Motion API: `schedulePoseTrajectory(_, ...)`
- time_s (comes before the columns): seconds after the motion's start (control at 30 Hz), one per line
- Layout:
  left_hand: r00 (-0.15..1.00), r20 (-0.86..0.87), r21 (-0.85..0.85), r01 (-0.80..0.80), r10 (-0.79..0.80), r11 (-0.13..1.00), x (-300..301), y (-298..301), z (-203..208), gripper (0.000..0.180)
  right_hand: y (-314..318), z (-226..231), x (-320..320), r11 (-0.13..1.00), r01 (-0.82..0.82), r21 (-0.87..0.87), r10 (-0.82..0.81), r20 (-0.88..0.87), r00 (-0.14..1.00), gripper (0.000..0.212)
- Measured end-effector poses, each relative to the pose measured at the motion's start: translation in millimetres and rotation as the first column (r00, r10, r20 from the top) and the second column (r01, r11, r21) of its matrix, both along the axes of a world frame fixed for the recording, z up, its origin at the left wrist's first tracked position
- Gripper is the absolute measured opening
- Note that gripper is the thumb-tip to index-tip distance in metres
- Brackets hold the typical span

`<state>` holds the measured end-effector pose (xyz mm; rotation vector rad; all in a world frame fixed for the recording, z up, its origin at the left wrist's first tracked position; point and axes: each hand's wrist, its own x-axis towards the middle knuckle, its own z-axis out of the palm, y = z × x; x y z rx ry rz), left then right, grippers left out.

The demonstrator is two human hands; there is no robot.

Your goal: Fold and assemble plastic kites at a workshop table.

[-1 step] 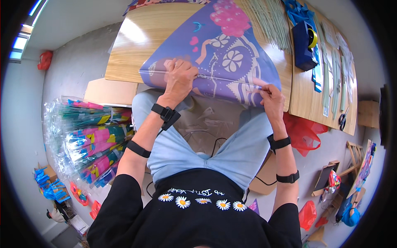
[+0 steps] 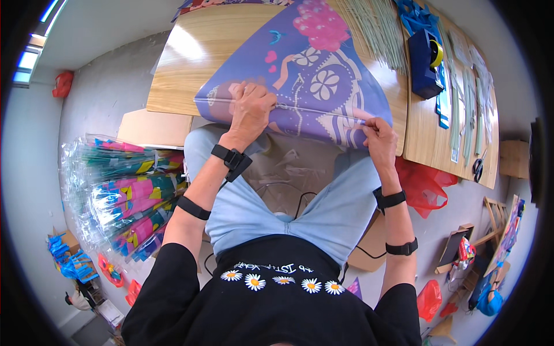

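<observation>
Unmoved: left hand (image 2: 251,109), right hand (image 2: 381,141); purple sheet (image 2: 248,63) cut off at top.

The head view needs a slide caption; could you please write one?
Left hand on a purple printed sheet, right hand pinching it, at the edge of a wooden table.

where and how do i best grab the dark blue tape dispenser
Probably across the solid, block-like near end of the tape dispenser, coming from the person's side: that end faces the person and gives broad faces to hold, while the yellow tape roll sits exposed toward the right and a blue pile lies by the far end.
</observation>
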<state>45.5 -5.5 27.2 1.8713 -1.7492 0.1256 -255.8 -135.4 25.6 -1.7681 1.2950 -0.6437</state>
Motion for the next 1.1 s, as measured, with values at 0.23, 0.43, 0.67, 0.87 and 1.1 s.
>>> schedulePoseTrajectory(0.23,1.0,0.026,-0.053,-0.003,0.004,0.999,-3.8,-2.5,3.2,0.008,0.3,3.5,2.2,1.0,-0.002,-0.008,0.002,0.013,1.0,0.008)
schedulePoseTrajectory(0.43,0.999,0.037,-0.044,-0.014,0.016,0.999,-0.8,-1.0,0.6,0.008,-1.2,17.0,12.7,0.997,0.047,0.057,-0.046,-0.027,0.999,0.007)
schedulePoseTrajectory(0.67,1.0,0.015,-0.059,-0.009,0.01,0.998,-2.9,-3.9,-1.3,0.007,-24.3,-17.2,20.0,0.993,0.055,-0.102,-0.081,-0.276,0.958,0.017)
schedulePoseTrajectory(0.87,0.997,-0.065,-0.072,-0.047,0.042,0.996,12.6,7.5,1.6,0.008,-23.4,-14.7,23.4,0.996,0.078,-0.03,-0.083,-0.2,0.976,0.016)
schedulePoseTrajectory(1.1,0.99,-0.137,-0.089,-0.041,0.029,0.995,17.1,10.3,0.1,0.005,-21.5,-8.7,24.4,0.997,0.065,-0.031,-0.07,-0.197,0.978,0.016)
